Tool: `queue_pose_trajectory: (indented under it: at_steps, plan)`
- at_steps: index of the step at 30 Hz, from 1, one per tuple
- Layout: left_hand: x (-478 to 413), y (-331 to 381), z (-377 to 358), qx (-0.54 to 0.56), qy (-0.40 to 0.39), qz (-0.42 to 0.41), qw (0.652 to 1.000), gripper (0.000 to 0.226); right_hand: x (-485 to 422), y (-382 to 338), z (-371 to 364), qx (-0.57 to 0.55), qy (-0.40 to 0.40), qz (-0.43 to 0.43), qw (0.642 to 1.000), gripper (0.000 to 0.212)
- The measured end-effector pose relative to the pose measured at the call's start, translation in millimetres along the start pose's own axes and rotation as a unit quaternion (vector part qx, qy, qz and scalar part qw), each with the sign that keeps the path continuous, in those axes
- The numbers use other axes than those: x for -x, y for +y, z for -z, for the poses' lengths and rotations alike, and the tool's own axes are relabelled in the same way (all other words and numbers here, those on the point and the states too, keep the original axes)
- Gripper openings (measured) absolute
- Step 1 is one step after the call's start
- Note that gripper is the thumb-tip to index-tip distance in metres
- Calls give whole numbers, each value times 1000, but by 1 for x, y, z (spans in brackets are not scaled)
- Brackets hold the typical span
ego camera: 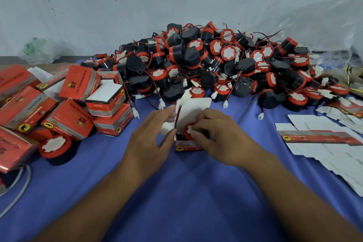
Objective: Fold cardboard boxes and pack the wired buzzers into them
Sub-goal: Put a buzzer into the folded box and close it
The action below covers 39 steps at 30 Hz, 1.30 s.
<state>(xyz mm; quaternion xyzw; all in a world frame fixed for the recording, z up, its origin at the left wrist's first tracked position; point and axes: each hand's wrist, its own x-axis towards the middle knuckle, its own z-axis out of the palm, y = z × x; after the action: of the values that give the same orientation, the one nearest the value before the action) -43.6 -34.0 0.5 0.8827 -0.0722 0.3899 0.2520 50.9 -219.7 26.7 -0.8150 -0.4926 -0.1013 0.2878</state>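
A small red cardboard box (186,147) stands open on the blue cloth at the centre, its white lid flap (193,109) raised behind. A red-and-black buzzer (188,130) sits inside it, under the fingers of my right hand (220,135). The buzzer's red-black wire (177,117) rises to a white plug beside the flap. My left hand (151,133) pinches that wire at the box's left side. A big heap of loose wired buzzers (216,61) lies behind the box.
Packed red boxes (78,102) are piled at the left, with a loose buzzer (56,148) in front of them. Flat unfolded box blanks (322,139) lie at the right. A grey cable (21,188) curls at the lower left. A plastic bag (334,31) rises at the back right.
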Motion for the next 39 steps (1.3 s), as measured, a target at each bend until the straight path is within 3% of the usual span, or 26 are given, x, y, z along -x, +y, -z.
queue_pose_trajectory:
  at_steps: [3, 5, 8, 11, 15, 18, 23, 29, 32, 39]
  plan:
    - [3, 9, -2, 61, -51, 43, 996, 50, -1, -1, 1, 1, 10, 18, 1000, 9]
    - [4, 14, -7, 96, -74, 65, 990, 50, -1, -1, -1, 8, 6, 13, 1000, 14]
    - [0, 12, -9, 121, -5, 113, 986, 36, -1, 2, -3, 3, 8, -1, 1000, 24]
    - [-4, 8, -8, 168, -14, 188, 968, 32, -1, 3, -4, -13, 20, -32, 999, 29]
    - [-5, 7, -8, 74, -33, 69, 994, 21, -3, 0, -5, -35, 28, -49, 998, 19]
    - [-5, 7, -12, 28, -66, 12, 997, 23, -3, -1, -4, -90, 29, -73, 993, 38]
    - [-7, 3, -8, -4, -100, 71, 992, 12, -2, 0, -7, -158, 97, -136, 973, 21]
    - [-12, 9, -7, 1, -91, 120, 989, 11, 0, -9, -7, -203, 161, -97, 961, 4]
    - [-13, 10, -5, 31, -113, 185, 976, 11, 2, -10, -7, -224, 140, -108, 959, 3]
    - [-15, 9, 1, 72, -166, 260, 949, 20, 1, -14, -11, -101, 71, -65, 990, 16]
